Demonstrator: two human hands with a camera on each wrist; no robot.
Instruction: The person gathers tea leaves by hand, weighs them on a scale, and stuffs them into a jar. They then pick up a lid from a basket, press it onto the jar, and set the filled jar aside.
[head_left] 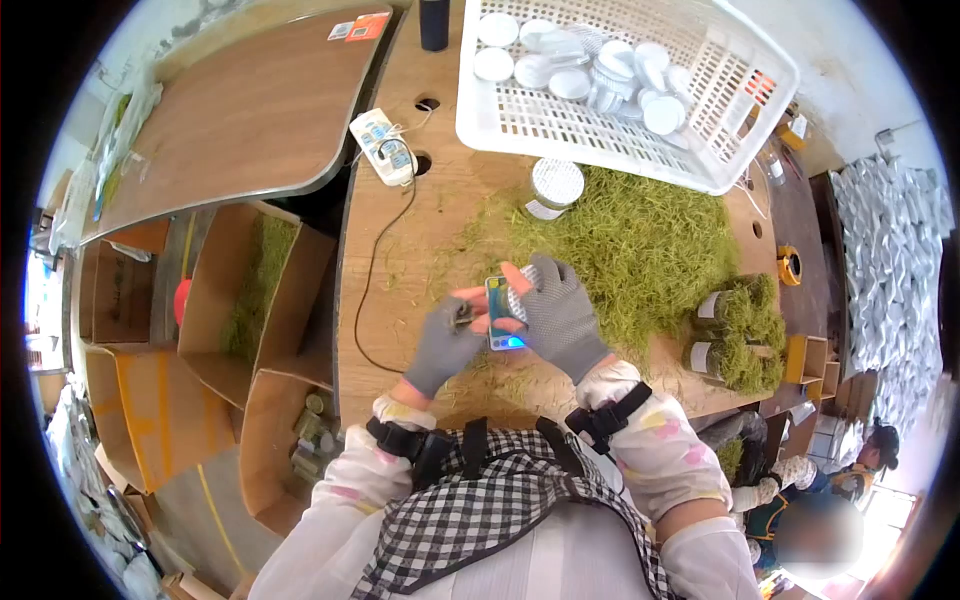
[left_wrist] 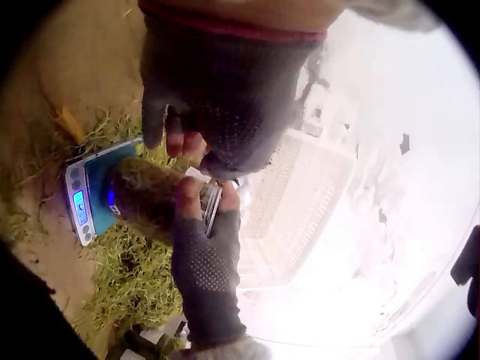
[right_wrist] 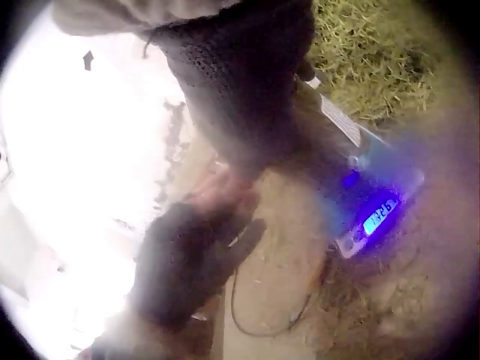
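On a small scale [head_left: 498, 342] with a lit blue display stands a jar [left_wrist: 146, 196] of dried green plant material. The right hand [head_left: 562, 312] grips the jar's top at the lid [left_wrist: 214, 206], thumb on one side and fingers on the other. Close beside it is the left hand [head_left: 443, 345], its fingers bent near the jar's rim; whether they pinch anything is unclear. Both hands wear grey gloves with bare fingertips. In the right wrist view the right hand [right_wrist: 232, 90] hides much of the jar, and the left hand [right_wrist: 184, 259] is blurred.
Loose green material [head_left: 650, 235] covers the table's right part, with a lidded jar [head_left: 556, 184] at its edge. A white basket [head_left: 740, 100] of lids stands at the back. Filled jars [head_left: 705, 357] lie right; a power strip [head_left: 382, 146] and cable lie left. Cardboard boxes [head_left: 165, 400] stand beyond.
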